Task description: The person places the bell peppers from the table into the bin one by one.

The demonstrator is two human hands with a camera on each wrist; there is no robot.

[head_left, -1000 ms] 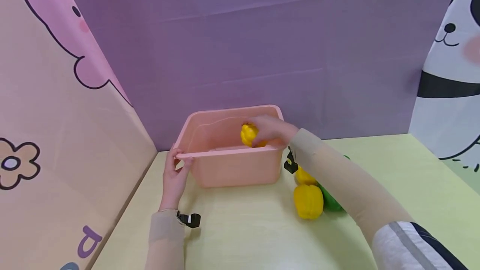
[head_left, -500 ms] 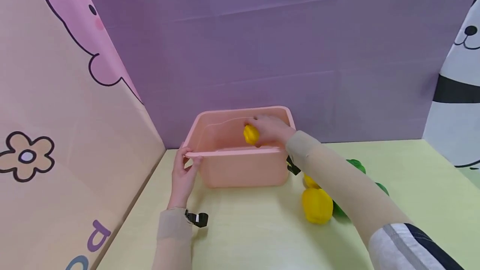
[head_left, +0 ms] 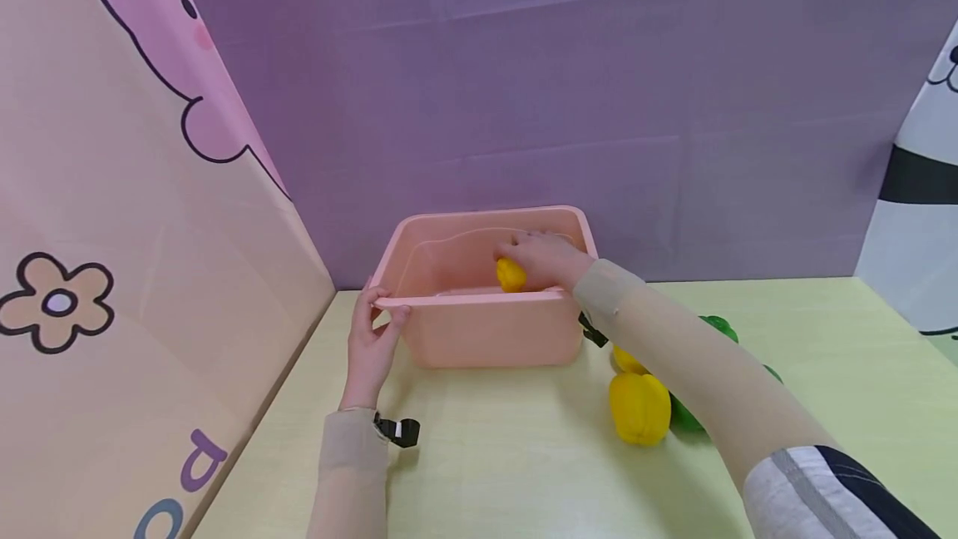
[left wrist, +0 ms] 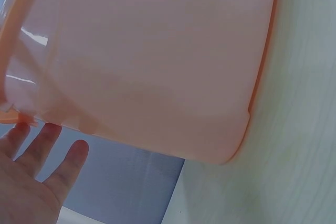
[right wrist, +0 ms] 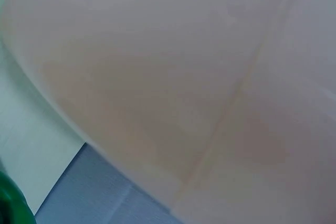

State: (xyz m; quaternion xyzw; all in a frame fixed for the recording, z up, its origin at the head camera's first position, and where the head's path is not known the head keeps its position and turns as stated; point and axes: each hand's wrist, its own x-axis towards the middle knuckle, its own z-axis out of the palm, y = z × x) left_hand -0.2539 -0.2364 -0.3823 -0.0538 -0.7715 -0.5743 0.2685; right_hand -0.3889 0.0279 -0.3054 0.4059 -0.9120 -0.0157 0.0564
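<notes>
Our left hand (head_left: pixel 370 356) grips the tub (head_left: pixel 494 336) at its near-left edge | our right hand (head_left: pixel 543 259) holds a pepper (head_left: pixel 512 275) inside, room leftward

Right hand (head_left: pixel 545 260) grips yellow pepper (head_left: pixel 511 275) inside bin (head_left: pixel 490 335)

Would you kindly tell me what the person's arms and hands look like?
The left hand and right hand are bare. Each wrist has a beige cuff and small black device; the right arm also shows a white sleeve with grey and dark stripes.
</notes>
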